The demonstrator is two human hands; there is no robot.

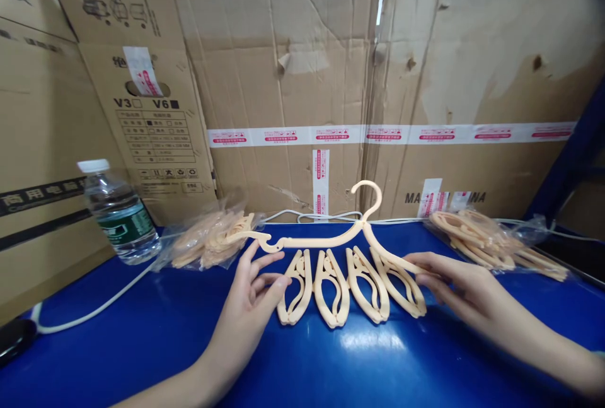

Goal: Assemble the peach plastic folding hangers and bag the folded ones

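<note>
Cream plastic makes up the hanger (326, 243) you have in front of you, stretched out above the blue desk (378, 376) with its hook (379, 197) pointing up. Your right hand (466, 282) pinches the end of its right arm, thumb below and forefinger on top. Your left hand (250, 297) is at the other end, its fingers loosely curled and the thumb well apart from them; the forefinger is up against the jointed end piece, which slants out to the left. Just below the hanger, four folded hangers (355, 288) lie in a fanned row on the desk. Your left thumb overlaps the leftmost, though you cannot tell whether it touches.

Beyond your left hand is a clear bag of hangers (212, 241), and next to that stands a water bottle (123, 219) with a white cap. A second bag (491, 244) lies behind your right hand. Cardboard (283, 93), crossed by printed tape (297, 137), walls the back.
</note>
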